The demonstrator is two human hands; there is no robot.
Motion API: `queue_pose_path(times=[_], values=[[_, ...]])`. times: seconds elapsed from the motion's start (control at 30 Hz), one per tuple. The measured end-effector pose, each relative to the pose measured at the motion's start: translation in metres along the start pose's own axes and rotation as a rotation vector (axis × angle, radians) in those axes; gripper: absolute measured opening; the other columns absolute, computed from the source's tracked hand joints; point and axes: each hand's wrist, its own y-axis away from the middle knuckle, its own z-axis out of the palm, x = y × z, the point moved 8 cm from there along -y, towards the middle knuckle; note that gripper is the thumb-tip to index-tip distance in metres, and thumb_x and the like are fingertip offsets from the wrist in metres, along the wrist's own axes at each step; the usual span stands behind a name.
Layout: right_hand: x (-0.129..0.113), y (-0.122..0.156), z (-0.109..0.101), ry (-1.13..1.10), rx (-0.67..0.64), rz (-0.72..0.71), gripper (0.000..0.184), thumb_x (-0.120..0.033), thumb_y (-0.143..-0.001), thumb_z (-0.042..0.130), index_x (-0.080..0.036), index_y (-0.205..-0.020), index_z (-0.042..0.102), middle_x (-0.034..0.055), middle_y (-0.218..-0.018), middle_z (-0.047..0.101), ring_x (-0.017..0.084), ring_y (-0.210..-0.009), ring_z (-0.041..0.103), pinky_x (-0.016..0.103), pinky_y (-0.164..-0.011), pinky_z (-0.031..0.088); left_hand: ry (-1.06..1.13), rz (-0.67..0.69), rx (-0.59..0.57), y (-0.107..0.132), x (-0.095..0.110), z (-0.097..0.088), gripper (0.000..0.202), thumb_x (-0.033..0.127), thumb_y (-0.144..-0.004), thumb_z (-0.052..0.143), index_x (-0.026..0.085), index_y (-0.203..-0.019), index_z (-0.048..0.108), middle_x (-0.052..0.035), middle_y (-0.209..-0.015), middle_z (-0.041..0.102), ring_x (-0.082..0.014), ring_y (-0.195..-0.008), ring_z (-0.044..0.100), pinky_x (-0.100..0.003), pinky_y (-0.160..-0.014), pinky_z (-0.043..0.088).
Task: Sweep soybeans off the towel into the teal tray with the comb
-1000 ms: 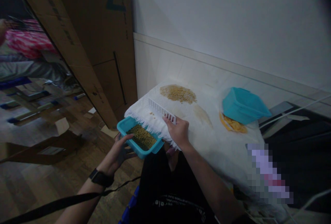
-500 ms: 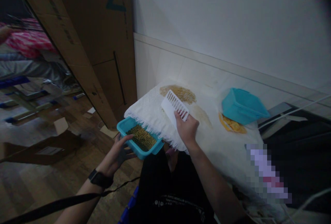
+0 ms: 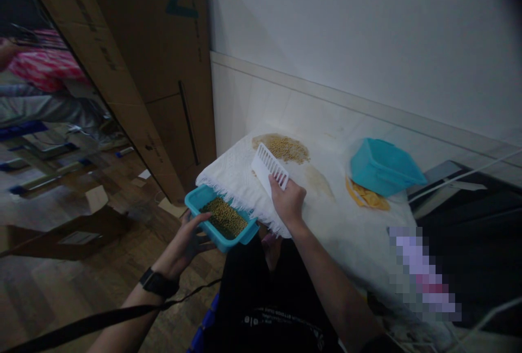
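Left hand (image 3: 185, 241) grips the teal tray (image 3: 222, 217) at its near-left corner: thumb lies over the rim, the other fingers curl underneath and are mostly hidden. The tray sits off the table edge, tucked just under the cloth's fringe, and holds a layer of greenish-brown beans. Its far rim is covered by the fringe.

Right hand (image 3: 287, 203) is at 2 o'clock from the tray, back of the hand to the camera. Its fingers are wrapped tight on the near end of a white slotted scraper (image 3: 267, 167); the fingertips are out of sight behind it. The scraper slants up toward 11 o'clock over the white fringed cloth (image 3: 232, 179), slotted edge uppermost. Can't tell whether its lower edge touches the cloth.

Loose bean pile (image 3: 285, 148) sits on the cloth at 12 o'clock from the right hand, just beyond the scraper's far end. A faint pale smear of finer stuff lies at 2 o'clock from the hand, too dim to identify.

Second teal tray (image 3: 383, 167) is tipped over at 3 o'clock, on top of yellow flaky pieces (image 3: 367, 196) that it half hides.

Leaning cardboard box (image 3: 155, 70) is at 10 o'clock, its top cut off. Black watch (image 3: 158, 282) on the left wrist. A pixelated patch covers something at 4 o'clock. The whole frame is dark, with low detail.
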Motion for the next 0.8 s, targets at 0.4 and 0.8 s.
queue_pose_path(times=[0.4,0.8], values=[[0.004,-0.003,0.001,0.002,0.013,0.041,0.030,-0.037,-0.099,0.074,-0.014,-0.083,0.085,0.0178,-0.080,0.085,0.030,-0.074,0.082,0.032,-0.067,0.055,-0.037,-0.008,-0.035,-0.006,-0.003,-0.002,0.076,0.043,-0.084,0.093,0.035,-0.146,0.049,-0.0099,-0.122,0.075,-0.0343,-0.094,0.084,-0.055,-0.085,0.070],[-0.012,0.007,0.014,-0.064,-0.059,-0.016,0.032,-0.038,-0.101,0.073,-0.016,-0.081,0.085,0.0154,-0.076,0.084,0.029,-0.072,0.083,0.030,-0.067,0.057,-0.031,-0.015,-0.012,-0.009,-0.005,-0.005,0.079,0.042,-0.084,0.093,0.038,-0.149,0.048,-0.0111,-0.127,0.076,-0.0358,-0.095,0.085,-0.060,-0.086,0.070]])
